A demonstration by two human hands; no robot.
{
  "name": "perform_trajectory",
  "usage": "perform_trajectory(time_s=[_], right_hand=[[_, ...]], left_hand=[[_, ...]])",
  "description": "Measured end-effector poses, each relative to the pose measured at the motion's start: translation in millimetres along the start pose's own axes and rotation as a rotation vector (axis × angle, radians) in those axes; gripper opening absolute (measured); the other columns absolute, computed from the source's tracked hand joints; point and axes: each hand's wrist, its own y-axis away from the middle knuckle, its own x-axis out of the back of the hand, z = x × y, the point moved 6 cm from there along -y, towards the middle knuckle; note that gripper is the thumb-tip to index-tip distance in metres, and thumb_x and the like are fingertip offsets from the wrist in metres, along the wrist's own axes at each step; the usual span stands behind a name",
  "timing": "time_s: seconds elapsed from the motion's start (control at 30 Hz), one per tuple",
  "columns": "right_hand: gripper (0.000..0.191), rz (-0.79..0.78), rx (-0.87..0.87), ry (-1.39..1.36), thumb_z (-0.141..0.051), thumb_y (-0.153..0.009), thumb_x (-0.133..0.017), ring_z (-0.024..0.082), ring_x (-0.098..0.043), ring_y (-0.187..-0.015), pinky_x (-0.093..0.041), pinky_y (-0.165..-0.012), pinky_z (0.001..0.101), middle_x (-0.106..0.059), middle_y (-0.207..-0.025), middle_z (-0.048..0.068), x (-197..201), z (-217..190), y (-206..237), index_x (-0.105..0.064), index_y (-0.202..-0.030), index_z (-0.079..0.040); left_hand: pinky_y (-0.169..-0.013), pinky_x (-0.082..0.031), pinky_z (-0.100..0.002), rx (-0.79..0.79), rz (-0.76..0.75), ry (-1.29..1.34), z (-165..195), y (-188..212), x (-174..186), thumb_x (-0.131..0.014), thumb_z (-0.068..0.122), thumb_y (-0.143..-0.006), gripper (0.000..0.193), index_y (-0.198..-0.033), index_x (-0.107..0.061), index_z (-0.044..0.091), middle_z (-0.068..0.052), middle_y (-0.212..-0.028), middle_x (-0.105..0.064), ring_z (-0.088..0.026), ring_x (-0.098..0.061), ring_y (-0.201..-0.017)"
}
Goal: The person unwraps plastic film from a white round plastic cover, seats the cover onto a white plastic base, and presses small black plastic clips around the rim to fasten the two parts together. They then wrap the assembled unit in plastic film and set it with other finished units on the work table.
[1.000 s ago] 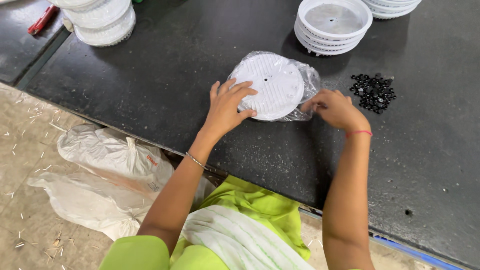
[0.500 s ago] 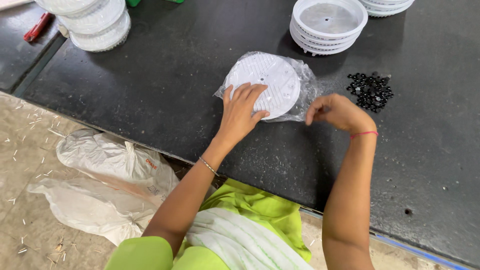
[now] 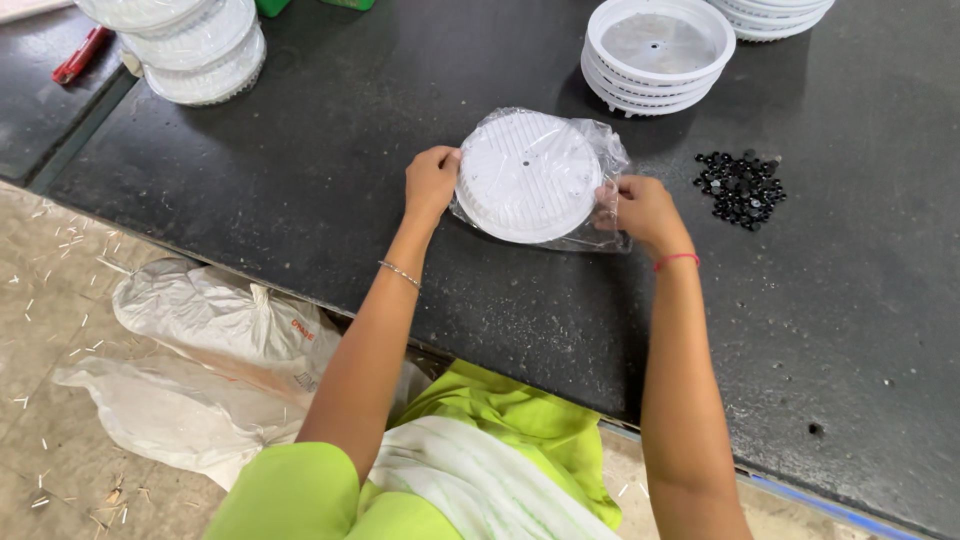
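While both hands work at it, the scene reads so:
Disc: white ribbed round disc (image 3: pixel 528 175) lying flat inside a clear plastic bag (image 3: pixel 612 150) on the black worktop (image 3: pixel 300 180).
Left hand: left hand (image 3: pixel 431 182) at the disc's left rim, fingers curled onto the edge.
Right hand: right hand (image 3: pixel 645 210) at the right rim, fingers pinching the bag.
Nearby: stack of white round trays (image 3: pixel 658 50) behind; heap of small black parts (image 3: pixel 741 186) right of the bag; bagged stack (image 3: pixel 195 45) far left.

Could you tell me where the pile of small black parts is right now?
In the head view, the pile of small black parts lies on the black table, just right of the right hand.
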Motion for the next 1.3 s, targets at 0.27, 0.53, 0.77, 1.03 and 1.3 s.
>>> perform_trajectory(time_s=[0.27, 0.53, 0.77, 1.03, 1.3], right_hand=[[0.024, 0.115, 0.052, 0.024, -0.018, -0.098, -0.068, 0.015, -0.062, -0.079, -0.054, -0.068, 0.0349, -0.067, -0.092, 0.005, 21, 32, -25, -0.066, -0.108, 0.003], [0.018, 0.213, -0.067, -0.090, -0.019, -0.096, -0.064, 0.016, -0.068, -0.081, -0.060, -0.073, 0.0351, -0.068, -0.091, 0.004, 56, 16, -8, -0.065, -0.102, -0.001], [0.017, 0.221, -0.081, -0.102, -0.017, -0.097, -0.061, 0.017, -0.068, -0.081, -0.060, -0.073, 0.0354, -0.068, -0.093, 0.005, 60, 21, -10, -0.064, -0.104, -0.002], [0.015, 0.207, -0.072, -0.113, -0.017, -0.098, -0.061, 0.017, -0.068, -0.079, -0.060, -0.073, 0.0346, -0.069, -0.092, 0.005, 62, 25, -13, -0.063, -0.104, -0.003], [0.014, 0.218, -0.080, -0.087, -0.014, -0.099, -0.059, 0.018, -0.067, -0.079, -0.059, -0.072, 0.0355, -0.067, -0.092, 0.006, 66, 33, -14, -0.061, -0.103, -0.001]], left_hand=[[-0.072, -0.053, -0.036, 0.154, 0.030, -0.144, -6, 28, 19, -0.072, 0.029, -0.094, 0.025, -0.092, -0.075, 0.005, -0.013, -0.087, -0.077, -0.022, -0.070, -0.076], [-0.088, -0.064, -0.049, 0.361, 0.035, 1.387, -56, 1, 60, -0.047, 0.029, -0.100, 0.029, -0.113, -0.059, 0.006, -0.015, -0.120, -0.068, -0.028, -0.071, -0.106], [-0.084, -0.059, -0.037, -0.163, -0.018, 0.399, 4, 19, 78, -0.072, 0.039, -0.100, 0.046, -0.129, -0.054, 0.008, -0.016, -0.117, -0.071, -0.026, -0.072, -0.103], [-0.083, -0.055, -0.047, -0.196, -0.501, -0.508, 70, 83, 45, -0.084, 0.034, -0.076, 0.091, -0.155, -0.037, 0.031, -0.011, -0.119, -0.066, -0.034, -0.069, -0.098], [-0.083, -0.057, -0.042, -0.232, 0.142, -0.505, -23, 75, 153, -0.062, -0.001, -0.084, 0.034, -0.106, -0.080, 0.018, -0.009, -0.105, -0.074, -0.033, -0.072, -0.092]])
